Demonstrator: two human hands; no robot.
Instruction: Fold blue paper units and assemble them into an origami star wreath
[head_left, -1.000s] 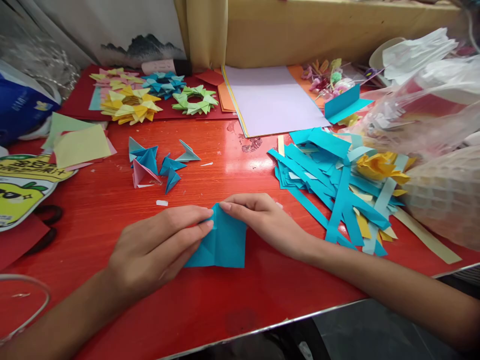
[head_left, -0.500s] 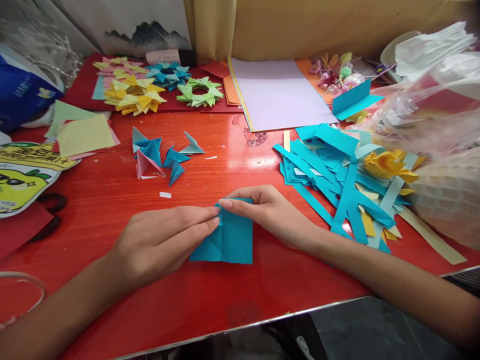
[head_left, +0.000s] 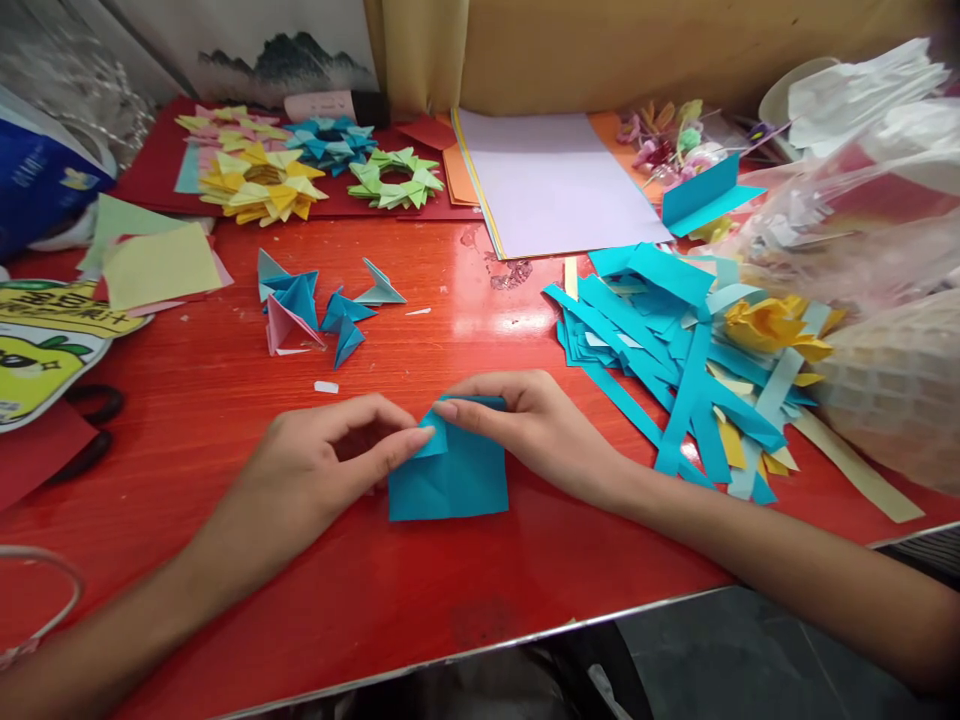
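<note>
The turquoise square [head_left: 472,480] is showing smooth, matt paper broken by creases. The red desk [head_left: 465,350] is shining like varnished wood, its streaky grain lying under a glossy coat, while its front edging [head_left: 480,653] is gleaming like metal. The lilac sheet [head_left: 555,185] is looking like flat, matt paper. The clear bag [head_left: 795,240] is showing thin, crinkled, glossy plastic; the pale wrap [head_left: 892,370] is looking netted and foam-like.

The middle of the frame is filled by a glossy red table [head_left: 465,345] — a pale glare [head_left: 519,315] is thrown just above centre. The top is backed by tan cloth [head_left: 424,50] and, upper left, a white panel [head_left: 285,25] printed with dark mountains [head_left: 300,62]; grey floor [head_left: 720,650] is glimpsed lower right.
</note>
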